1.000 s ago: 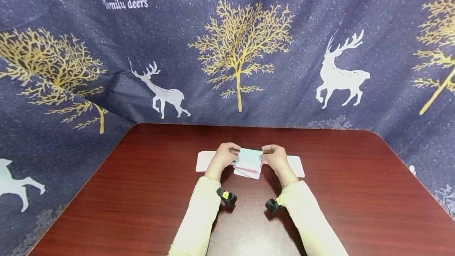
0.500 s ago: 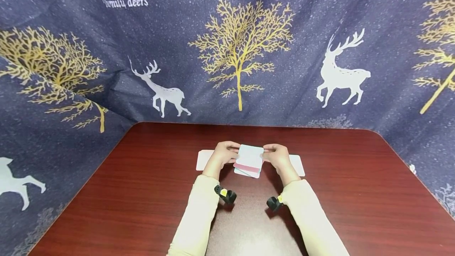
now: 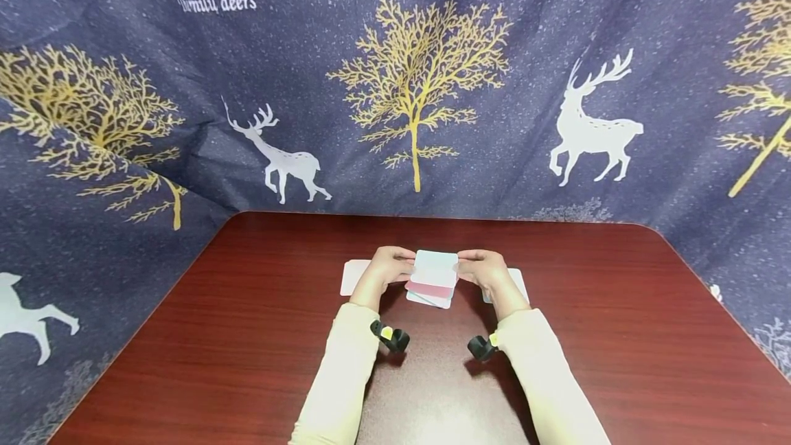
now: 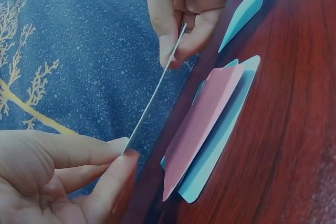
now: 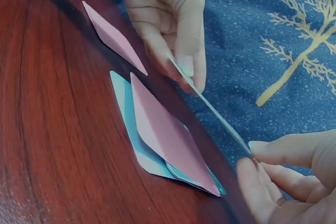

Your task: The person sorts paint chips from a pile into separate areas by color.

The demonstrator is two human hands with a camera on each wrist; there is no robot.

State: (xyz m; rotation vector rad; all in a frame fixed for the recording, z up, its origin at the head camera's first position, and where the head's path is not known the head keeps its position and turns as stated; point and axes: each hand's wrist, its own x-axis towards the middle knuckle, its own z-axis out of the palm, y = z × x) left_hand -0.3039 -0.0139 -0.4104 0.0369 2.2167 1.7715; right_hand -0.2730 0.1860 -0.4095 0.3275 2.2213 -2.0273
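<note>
A thin square card [image 3: 435, 268], pale on its top face, is held up between both hands. My left hand [image 3: 388, 268] pinches its left edge between thumb and fingers; my right hand [image 3: 485, 272] pinches the opposite edge the same way. Both wrist views show the card [image 4: 152, 93] edge-on, raised over a loose pile. That pile has a pink card [image 5: 165, 129] on top and light-blue cards [image 4: 210, 163] fanned out unevenly beneath. In the head view the held card partly hides it.
On the reddish-brown wooden table [image 3: 247, 362], a pink card [image 5: 114, 38] lies left of the pile, pale in the head view. To the right lies a light-blue card [image 4: 245, 11], partly behind my right wrist. A dark cloth with deer and trees [image 3: 482, 184] hangs behind the table.
The held card has risen slightly off the pile, showing more of the pink card below. My right wrist has swung a little outward, covering more of the right-hand card.
</note>
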